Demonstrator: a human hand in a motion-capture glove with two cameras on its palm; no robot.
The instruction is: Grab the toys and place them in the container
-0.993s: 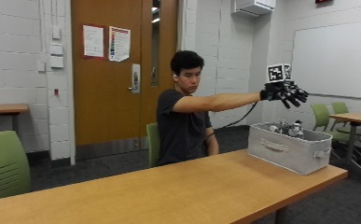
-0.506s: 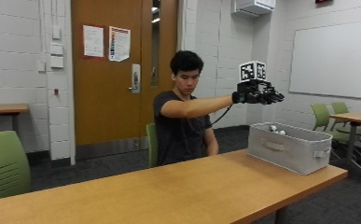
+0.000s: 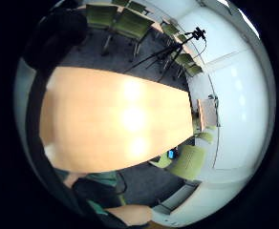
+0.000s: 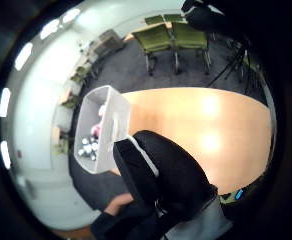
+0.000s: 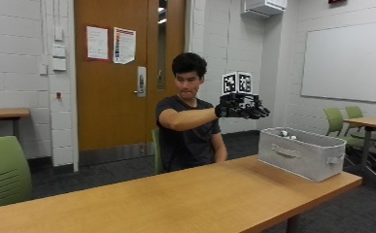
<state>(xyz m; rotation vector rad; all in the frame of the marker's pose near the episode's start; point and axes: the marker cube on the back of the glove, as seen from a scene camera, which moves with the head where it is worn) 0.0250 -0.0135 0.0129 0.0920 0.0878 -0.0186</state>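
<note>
In the outside view my gloved right hand [image 5: 242, 107] hangs in the air at chest height, above the table [image 5: 175, 194] and to the left of the grey fabric container [image 5: 300, 153]. Its fingers curl loosely downward and hold nothing. The container stands at the table's right end, and small pale toys [image 5: 283, 132] peek over its rim. In the thumb side palm view the container [image 4: 110, 131] shows several toys [image 4: 88, 146] inside, with my black gloved fingers [image 4: 161, 175] in front of it. The little finger side palm view shows only the bare tabletop [image 3: 120, 119].
A green chair [image 5: 3, 170] stands at the near left and more green chairs [image 5: 343, 121] sit by another table [image 5: 375, 121] at the right. A camera tripod [image 3: 177, 47] stands on the floor beyond the table.
My hand has moved away from above the container, back to the left over the table, and has dropped slightly. The container has stayed put.
</note>
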